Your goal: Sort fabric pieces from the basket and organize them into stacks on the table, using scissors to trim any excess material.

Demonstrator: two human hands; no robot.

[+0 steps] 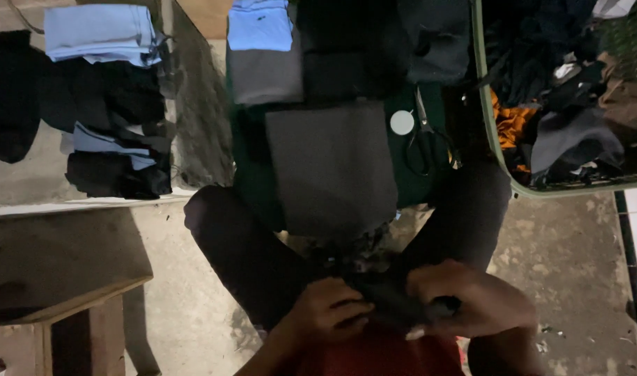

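Observation:
My left hand (325,311) and my right hand (464,299) are close together at the bottom of the view, both gripping a small piece of dark cloth (395,303) held over my lap. My legs in dark trousers (249,251) are spread to either side. In front of them a grey rectangular piece of fabric (332,167) lies flat on a green mat (430,188). Black scissors (426,139) and a small white round object (402,122) lie on the mat just right of the grey fabric.
A green basket (503,167) full of mixed dark and orange clothes stands at the right. Folded blue, grey and black stacks (262,56) lie beyond the mat. More folded blue and black clothes (109,97) sit at the left. A wooden bench (67,278) is at the lower left.

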